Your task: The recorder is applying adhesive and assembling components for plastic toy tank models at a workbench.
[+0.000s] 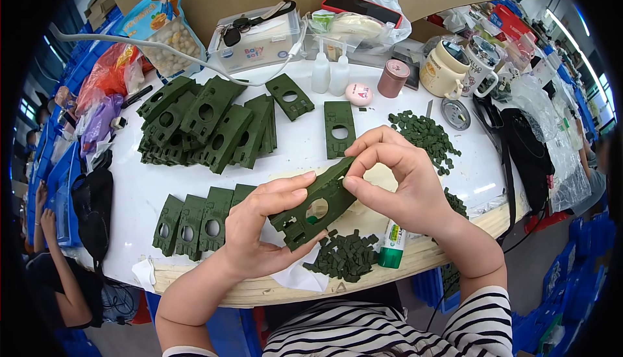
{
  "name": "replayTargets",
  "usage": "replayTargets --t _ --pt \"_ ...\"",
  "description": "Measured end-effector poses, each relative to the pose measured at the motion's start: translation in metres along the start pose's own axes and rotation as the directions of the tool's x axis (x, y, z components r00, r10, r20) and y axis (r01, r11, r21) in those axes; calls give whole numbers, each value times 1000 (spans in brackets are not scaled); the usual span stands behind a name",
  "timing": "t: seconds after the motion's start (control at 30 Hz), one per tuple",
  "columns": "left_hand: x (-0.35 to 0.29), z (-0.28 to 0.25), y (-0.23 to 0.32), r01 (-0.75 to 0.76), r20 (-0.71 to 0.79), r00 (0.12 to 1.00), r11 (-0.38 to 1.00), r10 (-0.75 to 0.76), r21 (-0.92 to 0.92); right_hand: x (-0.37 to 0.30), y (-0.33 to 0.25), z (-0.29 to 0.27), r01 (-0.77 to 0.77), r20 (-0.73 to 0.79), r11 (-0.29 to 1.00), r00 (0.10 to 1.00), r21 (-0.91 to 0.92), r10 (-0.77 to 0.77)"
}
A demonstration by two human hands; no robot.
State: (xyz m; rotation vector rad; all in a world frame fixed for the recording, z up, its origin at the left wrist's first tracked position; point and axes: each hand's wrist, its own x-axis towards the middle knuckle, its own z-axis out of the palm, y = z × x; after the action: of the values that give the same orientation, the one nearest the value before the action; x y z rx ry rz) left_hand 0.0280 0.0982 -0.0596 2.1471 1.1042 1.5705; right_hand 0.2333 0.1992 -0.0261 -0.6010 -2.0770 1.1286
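Note:
A dark green plastic model tank hull (334,202) with a round hole is tilted above the table in my left hand (254,233), whose thumb and fingers hold its edges. My right hand (407,182) is closed in a pinch at the hull's far right end. Its fingertips touch that end, and anything small between them is hidden. Below the hull lies a heap of small dark green plastic pieces (347,256), next to a glue bottle with a green cap (390,258). Another hull (339,123) lies flat just beyond my hands.
A pile of hulls (214,120) stands at the left, with a row of hulls (188,227) nearer. More small pieces (425,137) lie at the right. At the back are two squeeze bottles (322,73), a clear plastic box (253,49), a reddish canister (393,79) and mugs (444,68).

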Motion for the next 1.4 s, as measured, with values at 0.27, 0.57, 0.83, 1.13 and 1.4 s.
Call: replayTargets --t 0.27,0.57,0.83,1.13,1.4 --pt "-1 1 2 6 -14 1000 1000 -7 -27 0 -2 1 47 -17 997 999 -67 -48" --pt "-2 -1 -2 76 15 997 989 -75 -129 1 2 0 66 -32 996 997 56 -64" --pt "-1 -5 -6 164 57 986 964 -155 -210 3 4 -2 124 -94 989 989 78 -116" --pt "7 -22 -9 299 -41 945 907 -325 -295 2 -13 -8 102 6 984 995 -147 -103" --pt "7 -17 -6 297 -55 942 898 -331 -326 -17 -8 18 411 697 818 717 -403 -17"
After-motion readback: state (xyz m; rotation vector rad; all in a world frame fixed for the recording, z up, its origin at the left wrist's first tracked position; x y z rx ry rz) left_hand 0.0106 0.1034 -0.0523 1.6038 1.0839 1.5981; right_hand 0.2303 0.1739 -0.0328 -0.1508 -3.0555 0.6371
